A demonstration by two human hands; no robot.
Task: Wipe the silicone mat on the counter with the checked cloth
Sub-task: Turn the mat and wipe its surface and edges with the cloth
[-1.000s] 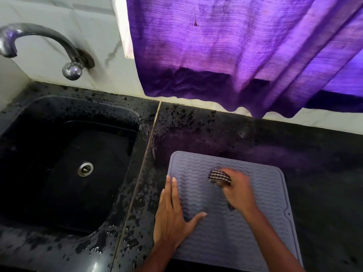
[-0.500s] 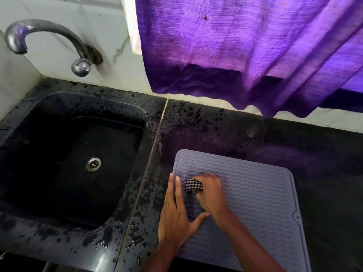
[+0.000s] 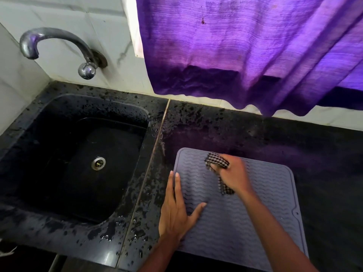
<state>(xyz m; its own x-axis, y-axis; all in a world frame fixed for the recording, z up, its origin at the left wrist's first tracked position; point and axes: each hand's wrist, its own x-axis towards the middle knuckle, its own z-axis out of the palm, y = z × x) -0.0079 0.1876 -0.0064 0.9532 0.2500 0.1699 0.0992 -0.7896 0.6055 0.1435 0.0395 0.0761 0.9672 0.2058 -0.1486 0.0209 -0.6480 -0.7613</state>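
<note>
Mid-wipe, judging by position: right hand (image 3: 233, 175) bunched round the checked cloth (image 3: 217, 162) near the counter mat's (image 3: 275, 193) eleven o'clock corner, left hand (image 3: 175, 213) flat with straight fingers pinning its nine o'clock edge, lower half probably yet to cover.

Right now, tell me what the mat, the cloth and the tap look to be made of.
Mat: likely silicone or soft rubber, matte grey-lilac, with moulded wavy ridges. Cloth: woven fabric, checked black and white, crumpled in the right hand. Tap: metal, probably chromed, worn but glinting with highlights.
</note>
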